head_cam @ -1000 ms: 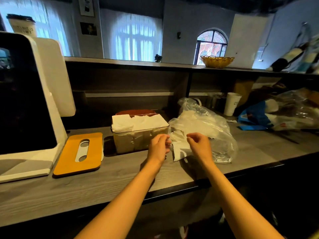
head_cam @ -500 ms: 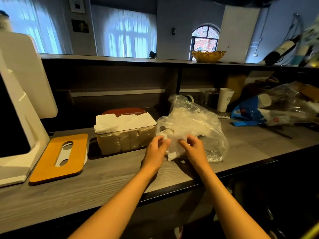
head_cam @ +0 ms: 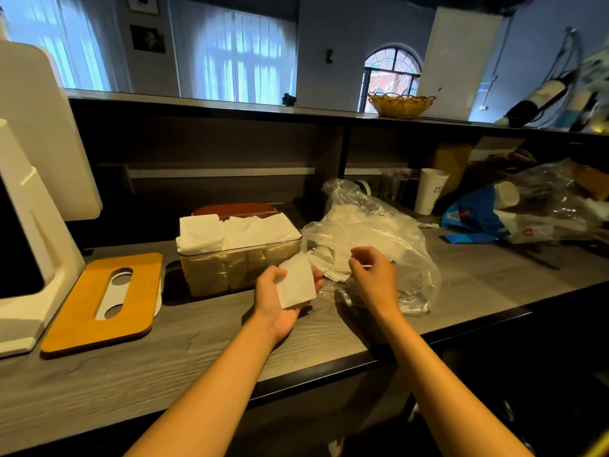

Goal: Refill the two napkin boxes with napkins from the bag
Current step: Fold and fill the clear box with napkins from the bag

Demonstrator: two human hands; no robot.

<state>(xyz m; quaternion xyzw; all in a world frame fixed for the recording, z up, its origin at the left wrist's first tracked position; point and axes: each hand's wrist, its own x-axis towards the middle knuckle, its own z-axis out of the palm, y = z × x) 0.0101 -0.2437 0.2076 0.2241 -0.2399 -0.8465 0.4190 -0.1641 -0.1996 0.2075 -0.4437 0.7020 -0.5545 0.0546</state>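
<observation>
Your left hand (head_cam: 286, 293), half a second ago curled at the mouth of the clear plastic bag (head_cam: 369, 232), now lies palm up with a folded white napkin (head_cam: 296, 285) resting on it, the fingers (head_cam: 318, 281) loosely cupped beneath. Your right hand (head_cam: 374, 277) hovers at the bag mouth, fingers curled; whether they pinch a sheet cannot be told. More napkins spill from the bag onto the grey wood-grain surface (head_cam: 197, 341). Left of the hands, the clear rectangular napkin box (head_cam: 237, 268) stands piled above its rim, its orange slotted lid (head_cam: 102, 301) lying flat beside it. A reddish second box (head_cam: 235, 209) sits behind, its fill hidden. One napkin is out and ready to load.
</observation>
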